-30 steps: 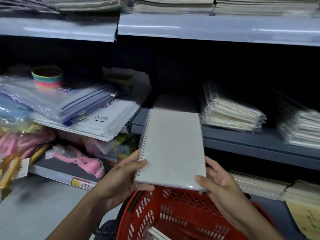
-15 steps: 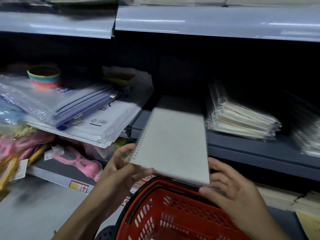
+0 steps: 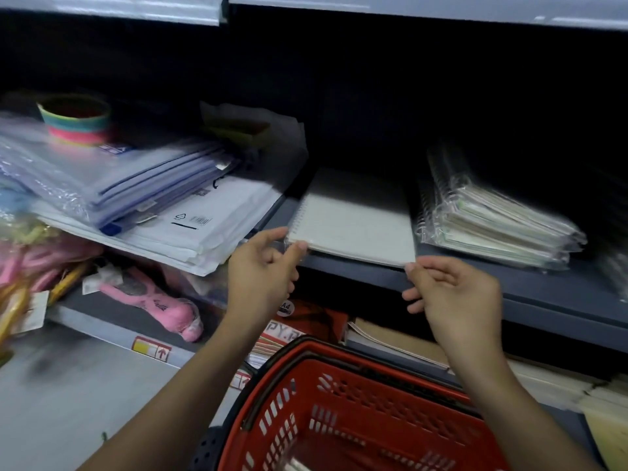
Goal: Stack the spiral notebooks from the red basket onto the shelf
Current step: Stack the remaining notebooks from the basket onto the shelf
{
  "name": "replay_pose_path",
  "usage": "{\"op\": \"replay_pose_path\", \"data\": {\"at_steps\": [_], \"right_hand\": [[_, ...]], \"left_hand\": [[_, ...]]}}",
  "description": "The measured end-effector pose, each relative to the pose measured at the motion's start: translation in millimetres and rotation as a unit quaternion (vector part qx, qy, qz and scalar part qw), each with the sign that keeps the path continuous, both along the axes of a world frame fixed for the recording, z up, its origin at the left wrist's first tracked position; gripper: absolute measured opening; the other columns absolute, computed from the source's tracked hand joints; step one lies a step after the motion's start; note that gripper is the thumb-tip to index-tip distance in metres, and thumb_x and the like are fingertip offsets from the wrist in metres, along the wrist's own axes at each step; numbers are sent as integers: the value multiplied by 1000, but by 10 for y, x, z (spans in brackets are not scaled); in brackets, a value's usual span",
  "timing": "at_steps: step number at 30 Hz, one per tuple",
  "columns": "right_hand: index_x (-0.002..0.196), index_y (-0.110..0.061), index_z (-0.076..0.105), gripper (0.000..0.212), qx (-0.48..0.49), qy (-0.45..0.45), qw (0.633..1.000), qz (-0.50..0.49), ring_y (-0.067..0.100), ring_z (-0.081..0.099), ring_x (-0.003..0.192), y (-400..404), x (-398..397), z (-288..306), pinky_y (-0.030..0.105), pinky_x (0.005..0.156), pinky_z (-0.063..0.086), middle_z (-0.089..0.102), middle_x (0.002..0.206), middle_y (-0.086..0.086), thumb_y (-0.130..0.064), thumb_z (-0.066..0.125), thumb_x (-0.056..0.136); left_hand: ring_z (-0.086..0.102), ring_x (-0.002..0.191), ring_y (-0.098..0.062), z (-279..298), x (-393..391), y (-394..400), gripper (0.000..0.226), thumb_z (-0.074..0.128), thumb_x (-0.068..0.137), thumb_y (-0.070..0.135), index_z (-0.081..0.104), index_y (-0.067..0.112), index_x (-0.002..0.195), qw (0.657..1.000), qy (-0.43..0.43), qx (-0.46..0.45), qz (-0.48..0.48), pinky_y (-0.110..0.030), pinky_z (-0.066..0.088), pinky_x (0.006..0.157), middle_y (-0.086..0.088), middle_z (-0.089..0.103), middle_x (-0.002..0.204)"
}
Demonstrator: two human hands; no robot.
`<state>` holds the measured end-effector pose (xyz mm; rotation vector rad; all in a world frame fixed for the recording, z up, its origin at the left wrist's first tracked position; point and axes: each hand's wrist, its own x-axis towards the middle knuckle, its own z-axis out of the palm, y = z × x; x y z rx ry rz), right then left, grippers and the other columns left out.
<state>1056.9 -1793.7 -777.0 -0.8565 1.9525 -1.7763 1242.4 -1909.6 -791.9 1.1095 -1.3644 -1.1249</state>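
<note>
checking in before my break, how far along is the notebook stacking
Done: a wrapped spiral notebook stack sits on the grey shelf. In hand: the left hand and right hand pinch the white spiral notebook's near corners as it lies on the shelf. Left: the red plastic basket shows something pale inside, unclear.

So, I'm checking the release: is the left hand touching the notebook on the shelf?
Touching. The head view shows the left hand pinching the near left corner of the notebook between thumb and fingertips.

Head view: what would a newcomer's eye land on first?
The pale spiral notebook lying on the grey shelf at centre, the left hand and right hand pinching its near corners. Below, the red basket fills the foreground; a wrapped notebook stack sits right.
</note>
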Motion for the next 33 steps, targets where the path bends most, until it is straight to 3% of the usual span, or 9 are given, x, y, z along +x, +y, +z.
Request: {"op": "replay_pose_path", "data": {"at_steps": [5, 8, 12, 15, 18, 25, 27, 30, 33], "right_hand": [[88, -23, 73, 3, 26, 39, 998, -29, 16, 61, 42, -181, -58, 11, 32, 50, 51, 69, 56, 4, -21, 72, 90], [84, -22, 74, 11, 51, 81, 994, -51, 18, 61, 39, -295, -101, 50, 31, 48, 50, 67, 51, 3, -20, 67, 91], [80, -26, 72, 13, 81, 105, 989, -60, 18, 62, 37, -371, -131, 81, 39, 51, 58, 68, 52, -1, -24, 65, 91], [84, -27, 71, 10, 77, 107, 990, -41, 17, 63, 40, -307, -117, 96, 44, 57, 60, 69, 55, 0, -26, 65, 92], [93, -28, 70, 5, 49, 95, 994, -3, 16, 64, 45, -109, -64, 119, 39, 59, 59, 69, 59, 4, -26, 65, 94], [87, -18, 71, 11, 100, 42, 993, 51, 15, 58, 44, 641, 69, -48, 34, 48, 51, 67, 57, 6, -22, 64, 95], [85, -16, 70, 12, 132, 5, 989, 71, 17, 56, 43, 819, 112, -258, 31, 43, 46, 65, 55, 7, -18, 63, 94], [84, -13, 70, 13, 202, -39, 973, 101, 18, 56, 44, 996, 157, -668, 30, 43, 46, 65, 56, 6, -18, 64, 95], [91, -8, 70, 18, 301, -76, 942, 130, 18, 58, 45, 1079, 165, -1125, 28, 46, 48, 67, 63, 7, -24, 64, 96]], "left_hand": [[44, 49, -11, 13, -133, -170, 40, 74, 88, 34, 67, 17, 123, 998, -40, -31, 21, -22, 41, 55, -6, 49, 52], [44, 41, -5, 21, -217, -253, 42, 72, 90, 32, 65, 16, 128, 999, -30, -14, 21, -20, 39, 50, 2, 53, 48], [44, 32, -4, 63, -272, -326, 43, 73, 89, 36, 65, 20, 128, 998, -49, 1, 27, -22, 38, 46, -1, 57, 49], [48, 35, -7, 99, -259, -297, 46, 72, 90, 34, 61, 20, 132, 999, -46, 17, 15, -21, 41, 44, 0, 60, 48], [54, 41, -8, 112, -199, -187, 51, 71, 91, 30, 55, 23, 138, 1000, -25, -18, 3, -20, 44, 49, -2, 64, 53], [59, 46, -15, -19, 82, 340, 31, 71, 91, 25, 60, 23, 120, 993, -54, -77, -67, -24, 48, 49, -10, 66, 59], [60, 47, -18, -156, 105, 448, 23, 72, 90, 24, 62, 22, 111, 990, -86, -76, -84, -32, 49, 51, -9, 66, 57], [63, 56, -26, -472, 148, 555, 20, 73, 84, 36, 63, 27, 100, 980, -148, -41, -125, -46, 53, 57, -15, 66, 66], [61, 54, -14, -887, 183, 667, 14, 76, 84, 24, 63, 24, 85, 958, -223, 15, -177, -39, 51, 62, -4, 62, 62]]}}
